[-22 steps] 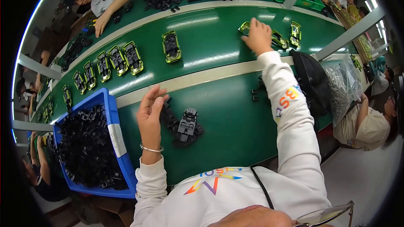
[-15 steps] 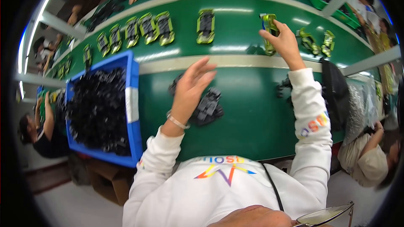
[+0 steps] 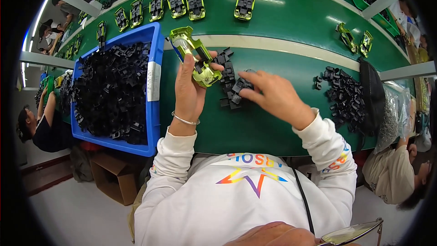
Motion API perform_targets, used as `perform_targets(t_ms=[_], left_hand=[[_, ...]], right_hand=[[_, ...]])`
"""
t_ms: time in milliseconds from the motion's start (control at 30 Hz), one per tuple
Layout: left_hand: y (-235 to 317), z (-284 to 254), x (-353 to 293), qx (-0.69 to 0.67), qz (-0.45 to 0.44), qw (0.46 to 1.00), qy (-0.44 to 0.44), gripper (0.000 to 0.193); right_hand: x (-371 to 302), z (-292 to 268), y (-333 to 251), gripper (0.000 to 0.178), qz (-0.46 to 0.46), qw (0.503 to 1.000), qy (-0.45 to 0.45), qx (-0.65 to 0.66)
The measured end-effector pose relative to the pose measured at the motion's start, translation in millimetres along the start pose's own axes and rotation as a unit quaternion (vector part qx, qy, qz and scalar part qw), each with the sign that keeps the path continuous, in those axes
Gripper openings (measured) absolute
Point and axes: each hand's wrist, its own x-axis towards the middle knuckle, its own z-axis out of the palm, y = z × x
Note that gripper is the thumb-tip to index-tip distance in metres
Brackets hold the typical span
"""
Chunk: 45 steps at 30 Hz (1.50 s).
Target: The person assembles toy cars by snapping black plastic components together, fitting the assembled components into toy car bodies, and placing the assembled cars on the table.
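My left hand point(image 3: 188, 93) is closed around a shiny yellow-green toy car body shell point(image 3: 205, 77), holding it tilted, with its hollow inside partly in sight. To the right of the shell, a few black plastic car interior pieces point(image 3: 229, 70) lie on the green table. My right hand point(image 3: 280, 98) pinches one black plastic piece point(image 3: 240, 89) between thumb and fingers at the near end of that group. The fingers partly cover this piece, so whether it is lifted off the table is unclear.
A blue bin point(image 3: 155, 50) full of black plastic parts stands on the left. Loose small black parts point(image 3: 343, 98) form a pile on the right, beside a black bag point(image 3: 372, 95). Several green car bodies point(image 3: 195, 4) line the green belt point(image 3: 291, 18) beyond a pale rail point(image 3: 273, 43).
The green shell has come from the far belt on the right into my left hand. My right hand has moved back and left, down to the black pieces.
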Motion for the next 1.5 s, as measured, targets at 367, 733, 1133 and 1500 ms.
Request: perform_targets(t_ms=[367,733,1133,1500], left_hand=[[-7.6,-4.3,-13.2,0.023,-0.014,0.999,0.024,0.043],[-24.3,10.8,-3.7,0.027,-0.06,0.998,-0.007,0.041],[-35.6,21.5,7.2,0.044,-0.079,0.996,-0.016,0.039],[-36.7,30.9,9.3,-0.092,-0.107,0.988,-0.071,0.061]], right_hand=[[-15.0,3.7,6.3,0.033,0.07,0.987,0.127,-0.061],[-4.7,-26.7,64.7,0.025,0.034,0.985,0.126,0.115],[-26.8,-25.8,70.3,0.018,-0.024,0.964,0.256,-0.07],[-42.1,-29.3,22.3,0.048,0.03,0.958,0.272,-0.081]])
